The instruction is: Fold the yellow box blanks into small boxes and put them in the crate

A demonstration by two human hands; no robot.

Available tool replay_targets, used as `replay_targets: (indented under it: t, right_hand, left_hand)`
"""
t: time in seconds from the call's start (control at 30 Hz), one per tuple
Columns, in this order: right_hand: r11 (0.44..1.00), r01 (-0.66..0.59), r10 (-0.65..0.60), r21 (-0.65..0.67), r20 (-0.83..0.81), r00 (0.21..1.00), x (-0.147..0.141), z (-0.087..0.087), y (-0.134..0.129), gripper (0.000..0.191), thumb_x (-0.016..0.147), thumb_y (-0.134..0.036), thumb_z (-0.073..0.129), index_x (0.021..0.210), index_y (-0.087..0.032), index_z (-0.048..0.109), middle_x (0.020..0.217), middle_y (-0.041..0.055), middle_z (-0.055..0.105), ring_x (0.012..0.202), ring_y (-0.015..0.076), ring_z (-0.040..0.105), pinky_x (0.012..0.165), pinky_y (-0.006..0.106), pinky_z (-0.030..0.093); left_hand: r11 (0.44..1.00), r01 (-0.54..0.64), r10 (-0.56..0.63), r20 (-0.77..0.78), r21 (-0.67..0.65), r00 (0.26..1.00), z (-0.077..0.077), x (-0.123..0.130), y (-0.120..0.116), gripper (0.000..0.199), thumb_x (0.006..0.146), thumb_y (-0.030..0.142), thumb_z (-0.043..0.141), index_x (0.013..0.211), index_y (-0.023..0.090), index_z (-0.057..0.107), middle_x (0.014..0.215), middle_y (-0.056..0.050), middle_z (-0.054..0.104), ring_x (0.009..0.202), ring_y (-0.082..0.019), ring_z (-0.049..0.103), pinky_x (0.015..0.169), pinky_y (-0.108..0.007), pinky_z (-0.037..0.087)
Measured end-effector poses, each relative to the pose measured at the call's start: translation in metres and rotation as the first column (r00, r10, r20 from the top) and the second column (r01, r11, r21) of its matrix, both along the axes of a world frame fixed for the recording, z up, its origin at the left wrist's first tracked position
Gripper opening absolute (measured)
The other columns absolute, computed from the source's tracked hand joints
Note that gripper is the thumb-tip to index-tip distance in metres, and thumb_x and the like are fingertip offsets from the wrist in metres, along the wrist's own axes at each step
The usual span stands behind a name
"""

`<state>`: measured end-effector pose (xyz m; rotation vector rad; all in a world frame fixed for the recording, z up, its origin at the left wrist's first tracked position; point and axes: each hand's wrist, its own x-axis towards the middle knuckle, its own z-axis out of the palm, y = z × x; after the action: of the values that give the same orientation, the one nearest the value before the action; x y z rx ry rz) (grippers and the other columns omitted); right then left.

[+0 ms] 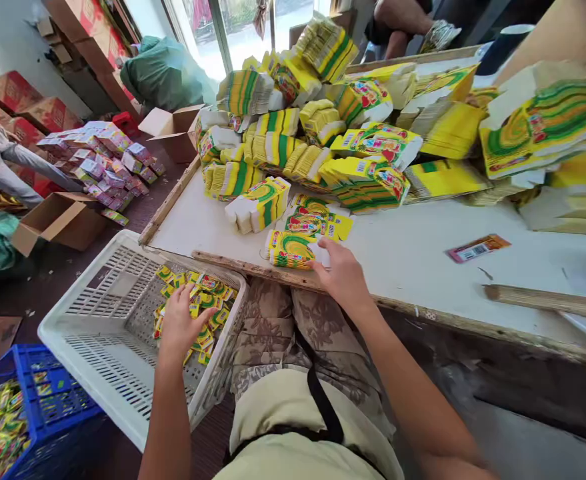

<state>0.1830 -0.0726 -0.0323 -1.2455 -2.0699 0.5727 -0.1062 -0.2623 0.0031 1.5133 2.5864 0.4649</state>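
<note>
Yellow cartons [291, 249]: pinching the white end in right hand [345, 275], best lightly, avoiding creases. Reaching over small packets [217, 319] with left hand [177, 325] open.

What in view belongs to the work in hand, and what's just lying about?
In use: left hand at small yellow packets in white plastic basket; right hand gripping yellow printed cartons.

Seemingly lying about: brown wooden stick; pink-orange packet.

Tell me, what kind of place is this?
It looks like a small packing workshop. Stacks of flat yellow cartons are heaped on a long worktable, a white plastic crate holds lots of little yellow packets, and open cardboard boxes sit nearby.
</note>
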Motion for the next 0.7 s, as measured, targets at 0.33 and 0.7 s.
replay_targets:
  t: [0.33, 0.7]
  right_hand:
    - [0.989, 0.0, -0.022, 0.149, 0.141, 0.99, -0.015, 0.002, -0.009, 0.025, 0.087, -0.021, 0.057, 0.11, -0.015, 0.051, 0.092, 0.013, 0.066, 0.087, 0.0313, 0.062, 0.077, 0.041, 0.048]
    - [0.872, -0.449, 0.296, -0.194, -0.522, 0.8, -0.026, -0.005, -0.095, 0.042, 0.089, -0.038, 0.061, 0.126, -0.025, 0.045, 0.1, 0.0068, 0.069, 0.092, 0.0229, 0.069, 0.081, 0.035, 0.056]
  left_hand:
    - [0.957, 0.212, -0.287, 0.765, 0.199, 0.577, -0.024, 0.1, 0.035, 0.055, 0.076, 0.036, 0.075, 0.125, 0.021, 0.058, 0.123, -0.011, 0.067, 0.115, -0.025, 0.061, 0.104, -0.046, 0.044]
    - [0.759, -0.583, -0.487, 0.848, 0.292, -0.209, -0.02, 0.152, 0.088, 0.042, 0.067, 0.056, 0.072, 0.084, 0.018, 0.063, 0.075, -0.004, 0.064, 0.076, -0.02, 0.065, 0.075, -0.034, 0.051]
